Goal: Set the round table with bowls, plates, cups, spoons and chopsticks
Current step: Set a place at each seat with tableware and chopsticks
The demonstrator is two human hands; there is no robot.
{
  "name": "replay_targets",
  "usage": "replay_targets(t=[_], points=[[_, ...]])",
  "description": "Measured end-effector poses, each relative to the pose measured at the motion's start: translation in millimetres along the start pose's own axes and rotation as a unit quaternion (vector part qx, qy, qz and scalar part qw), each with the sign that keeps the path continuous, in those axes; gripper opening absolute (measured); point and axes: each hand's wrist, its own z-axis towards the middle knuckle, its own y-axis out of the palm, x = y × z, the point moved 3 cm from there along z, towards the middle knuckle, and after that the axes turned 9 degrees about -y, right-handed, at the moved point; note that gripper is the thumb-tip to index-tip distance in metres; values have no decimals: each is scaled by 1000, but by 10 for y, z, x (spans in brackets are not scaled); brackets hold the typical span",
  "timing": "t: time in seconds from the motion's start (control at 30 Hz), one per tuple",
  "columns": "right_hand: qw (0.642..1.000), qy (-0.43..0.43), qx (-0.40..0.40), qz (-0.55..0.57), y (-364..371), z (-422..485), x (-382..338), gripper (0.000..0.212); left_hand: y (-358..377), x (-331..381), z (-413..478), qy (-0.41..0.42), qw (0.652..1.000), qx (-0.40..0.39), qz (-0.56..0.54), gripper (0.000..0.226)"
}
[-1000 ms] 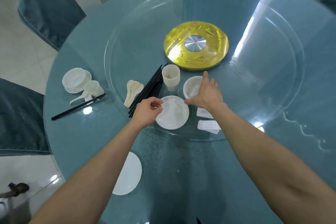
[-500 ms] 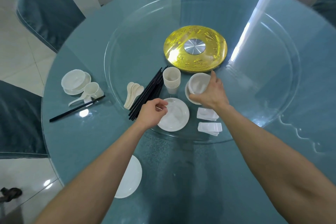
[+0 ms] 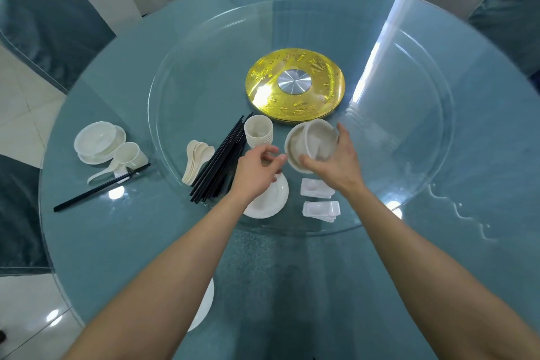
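The right hand grips the top bowl, thumb on its near side and fingers round the far wall, tilted just above the bowl stack under the grip. It looks glazed, stiff, light, likely slippery and easily chipped, so rim and wall give the safest hold. The left hand hovers just left of the grip, fingers loosely curled and holding nothing.

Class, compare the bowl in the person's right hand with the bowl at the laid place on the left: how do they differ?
The held bowl is tilted; the laid bowl sits level. The right hand grips the held bowl above another bowl; the laid bowl rests untouched on a plate. The held bowl is over the glass turntable; the laid bowl is on the outer table. Both are white and round.
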Motion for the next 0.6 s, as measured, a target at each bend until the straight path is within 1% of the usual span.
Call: replay_targets(t=[0.1, 0.17, 0.3, 0.37, 0.43, 0.5, 0.57, 0.6], points=[[999, -22, -16, 20, 8, -158, -37, 150, 49, 92, -9, 17, 1000, 21, 13, 16], [999, -31, -20, 25, 18, -221, -58, 145, 25, 101, -28, 22, 999, 41, 22, 10], [998, -47, -24, 36, 50, -278, -114, 136, -96, 39, -102, 44, 996, 64, 53, 12], [996, -67, -18, 60, 85, -308, -176, 130, -182, -3, -143, 56, 993, 83, 67, 13], [991, -86, 7, 103, 113, -323, -234, 123, -297, -51, -180, 59, 990, 109, 69, 13], [985, -88, 59, 136, 113, -290, -266, 118, -423, -106, -215, 61, 988, 128, 64, 13], [984, -74, 106, 122, 118, -211, -266, 123, -546, -181, -246, 59, 986, 144, 61, 15], [986, -61, 117, 106, 132, -160, -254, 127, -601, -223, -259, 56, 985, 151, 59, 17]])
